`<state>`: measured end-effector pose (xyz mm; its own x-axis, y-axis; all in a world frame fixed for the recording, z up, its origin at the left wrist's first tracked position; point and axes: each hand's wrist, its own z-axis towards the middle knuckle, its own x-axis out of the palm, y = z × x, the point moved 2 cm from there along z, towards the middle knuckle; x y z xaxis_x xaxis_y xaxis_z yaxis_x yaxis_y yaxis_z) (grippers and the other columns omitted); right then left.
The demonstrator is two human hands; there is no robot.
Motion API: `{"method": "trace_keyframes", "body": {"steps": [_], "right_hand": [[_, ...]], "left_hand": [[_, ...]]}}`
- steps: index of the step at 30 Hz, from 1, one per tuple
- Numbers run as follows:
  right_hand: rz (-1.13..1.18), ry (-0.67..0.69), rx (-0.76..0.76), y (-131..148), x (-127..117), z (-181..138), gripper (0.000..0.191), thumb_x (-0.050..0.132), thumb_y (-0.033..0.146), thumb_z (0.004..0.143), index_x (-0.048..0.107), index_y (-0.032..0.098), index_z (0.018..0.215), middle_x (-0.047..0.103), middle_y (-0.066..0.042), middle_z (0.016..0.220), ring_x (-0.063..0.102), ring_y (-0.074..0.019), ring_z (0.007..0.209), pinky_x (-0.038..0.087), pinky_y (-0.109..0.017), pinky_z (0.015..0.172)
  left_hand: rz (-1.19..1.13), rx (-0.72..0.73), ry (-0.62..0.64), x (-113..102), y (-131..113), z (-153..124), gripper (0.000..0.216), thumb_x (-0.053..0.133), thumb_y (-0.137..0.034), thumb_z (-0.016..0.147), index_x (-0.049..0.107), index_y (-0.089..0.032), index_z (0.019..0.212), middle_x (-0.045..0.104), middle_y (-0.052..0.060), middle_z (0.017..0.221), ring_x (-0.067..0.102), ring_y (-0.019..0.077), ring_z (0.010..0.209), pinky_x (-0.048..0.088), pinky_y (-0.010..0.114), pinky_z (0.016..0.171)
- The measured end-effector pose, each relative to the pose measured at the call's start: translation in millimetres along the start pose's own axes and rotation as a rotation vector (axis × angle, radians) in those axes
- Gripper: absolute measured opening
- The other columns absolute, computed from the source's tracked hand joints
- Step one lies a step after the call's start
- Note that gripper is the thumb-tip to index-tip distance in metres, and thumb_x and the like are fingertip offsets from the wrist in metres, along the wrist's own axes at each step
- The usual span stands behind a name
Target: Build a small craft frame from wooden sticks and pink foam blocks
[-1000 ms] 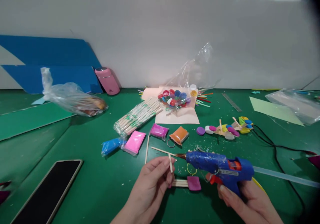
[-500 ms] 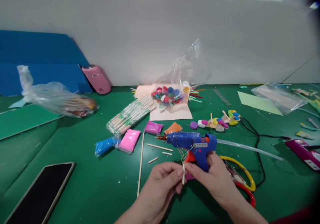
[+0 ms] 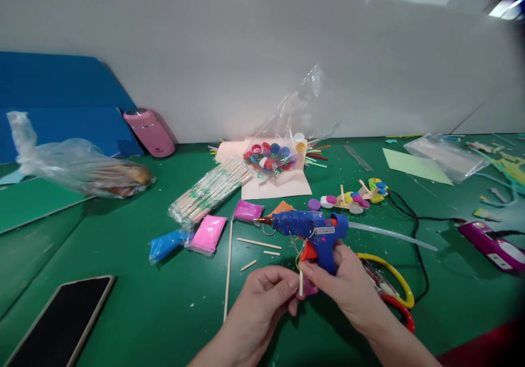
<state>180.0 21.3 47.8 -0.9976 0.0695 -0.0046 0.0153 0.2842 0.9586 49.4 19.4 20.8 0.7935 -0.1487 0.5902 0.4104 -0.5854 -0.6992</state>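
Note:
My right hand (image 3: 353, 285) is wrapped round the handle of a blue hot glue gun (image 3: 301, 225), whose nozzle points left. A clear glue stick (image 3: 394, 234) sticks out of its back. My left hand (image 3: 268, 296) is closed, pinching a short pale wooden stick (image 3: 301, 283) beside my right thumb. Behind the stick shows a magenta piece (image 3: 310, 288), mostly hidden by my hands. On the table left of the gun lie a long wooden stick (image 3: 228, 274) and several short cut pieces (image 3: 259, 243). Scissors with yellow and red handles (image 3: 400, 275) lie beside my right hand.
Packets of blue (image 3: 166, 245), pink (image 3: 208, 234) and orange clay (image 3: 283, 207) lie ahead. Behind are wrapped chopsticks (image 3: 211, 192), a bag of bottle caps (image 3: 273, 156) and a cap-and-stick model (image 3: 353, 198). A phone (image 3: 61, 323) is left; a power strip (image 3: 492, 245) and cord are right.
The glue gun has lifted slightly and turned, its glue stick's tail swinging inward. The short stick now stands straighter between my hands. The view has shifted a little to the right.

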Motion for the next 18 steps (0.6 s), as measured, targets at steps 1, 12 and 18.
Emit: {"method": "trace_keyframes", "body": {"steps": [1,12,18], "right_hand": [[-0.001,-0.004,-0.002,-0.2,-0.2,0.1,0.024,0.068,0.024,0.063,0.051,0.016,0.078,0.060,0.004,0.061,0.057,-0.0117,0.053,0.048,-0.022,0.051],[-0.011,0.051,-0.023,-12.1,2.3,4.9,0.022,0.065,0.025,0.068,0.049,0.018,0.081,0.052,0.006,0.063,0.050,-0.0094,0.055,0.045,-0.020,0.052],[-0.003,0.082,-0.034,-13.8,6.5,5.1,0.019,0.063,0.025,0.071,0.049,0.017,0.082,0.053,0.005,0.064,0.048,-0.0095,0.056,0.043,-0.021,0.053]], "left_hand": [[0.020,0.010,-0.001,-0.7,0.2,0.2,0.015,0.068,-0.024,0.066,0.066,-0.010,0.060,0.059,0.003,0.059,0.043,0.0071,0.049,0.030,0.020,0.051],[0.112,0.067,-0.025,-8.2,1.6,2.3,0.016,0.068,-0.026,0.066,0.066,-0.011,0.059,0.053,0.000,0.056,0.040,0.0087,0.054,0.029,0.021,0.051],[0.081,0.058,-0.034,-10.9,4.5,1.0,0.017,0.070,-0.027,0.064,0.066,-0.011,0.059,0.052,0.000,0.055,0.039,0.0081,0.054,0.029,0.021,0.052]]}}
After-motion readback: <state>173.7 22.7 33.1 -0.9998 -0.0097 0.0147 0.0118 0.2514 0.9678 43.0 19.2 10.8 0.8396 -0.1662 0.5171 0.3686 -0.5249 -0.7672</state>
